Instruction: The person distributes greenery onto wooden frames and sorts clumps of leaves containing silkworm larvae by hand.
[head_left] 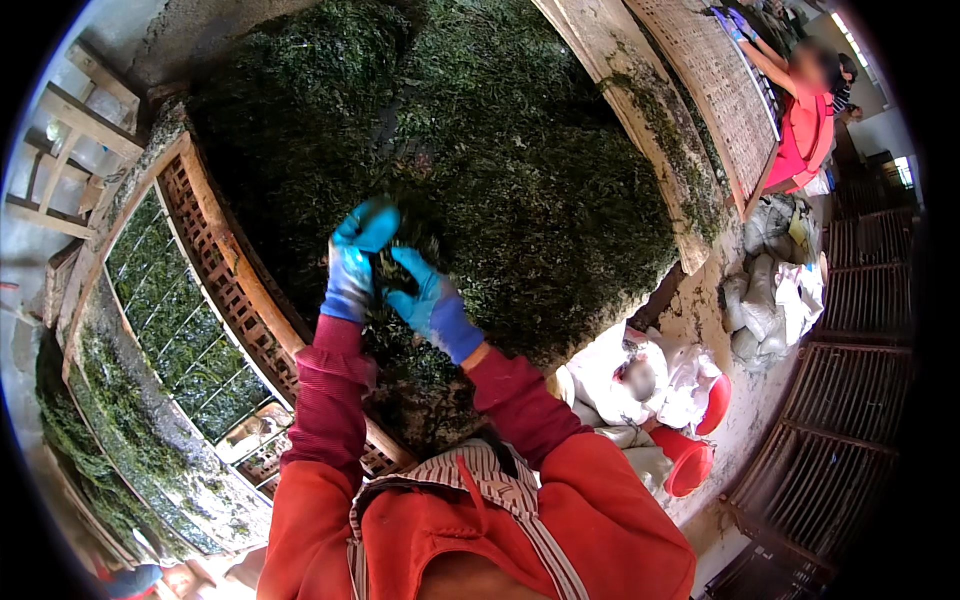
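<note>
A broad heap of dark green leafy strands (pixel 540 190) spreads in front of me; their exact kind does not show. Over its near left part I hold both hands close together, in blue gloves. My left hand (pixel 358 255) is curled, its fingertips slightly blurred, round some strands. My right hand (pixel 432 300) sits just to its right and a little nearer, thumb and fingers bent toward the left hand, with dark strands between them. A small clump of strands (pixel 418 228) shows right beside the gloved fingers.
At left, a wooden-edged woven panel (pixel 225 240) borders the heap, beside a barred tray (pixel 185 310) of green strands. A wooden beam (pixel 640 120) edges the right side. White sacks (pixel 765 305) and a red bucket (pixel 686 462) stand right. Another person (pixel 800 135) works at far right.
</note>
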